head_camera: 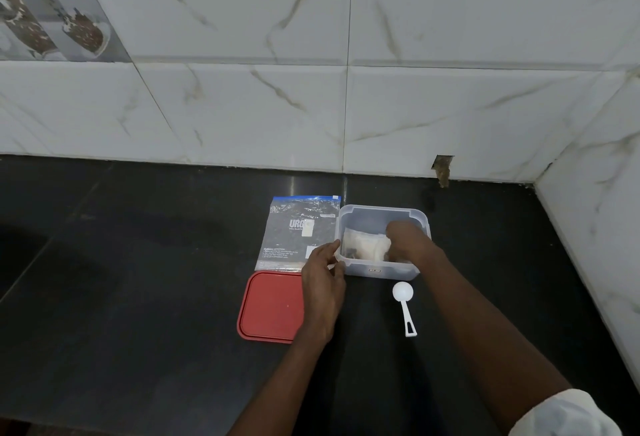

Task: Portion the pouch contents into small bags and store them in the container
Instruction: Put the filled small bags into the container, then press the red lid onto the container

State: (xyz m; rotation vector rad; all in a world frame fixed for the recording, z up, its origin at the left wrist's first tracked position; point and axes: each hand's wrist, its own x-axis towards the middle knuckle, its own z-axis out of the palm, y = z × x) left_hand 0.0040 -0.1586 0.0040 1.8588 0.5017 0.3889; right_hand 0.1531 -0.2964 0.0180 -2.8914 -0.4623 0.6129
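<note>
Reaching down into the container (381,208), the right hand (405,236) lay on the small bags (363,245) with its fingers bent down and hidden behind the knuckles, so whether its grip was clamped on a bag could not be told. The left hand (322,286) steadied the container at its near left corner, its grip closed there, thumb on the rim and fingers against the outer wall.

The container was a clear, rounded-corner plastic box, open-topped, standing upright on the dark worktop (138,262). The bags inside were clear and held something whitish, with a few dark bits showing at the left.

Just left of the container, the pouch (298,231) lay flat: clear plastic with a blue zip strip along its far edge and white print. A red lid (270,307) lay nearer, touching the pouch's near edge and partly under the left wrist. A white scoop (403,300) lay just in front of the container, handle pointing near. White marble-patterned wall (242,106) tiles rose behind the worktop. A white sleeve (561,415) covered the right upper arm.
</note>
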